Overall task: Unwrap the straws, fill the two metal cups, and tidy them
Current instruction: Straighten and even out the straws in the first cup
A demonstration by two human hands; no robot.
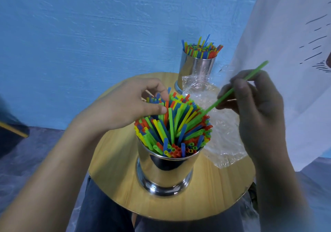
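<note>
wooden table point(116, 160): right hand point(254, 106) pinches a green straw point(225, 95), tip in the near cup point(166, 169); left hand point(129, 104) grips its straws point(172, 129).

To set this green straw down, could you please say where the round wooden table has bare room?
Bare wood lies left of the near straw-filled metal cup, out to the table rim, and in front of it. Crumpled clear plastic wrap crowds the right; the far metal cup takes the back.
</note>
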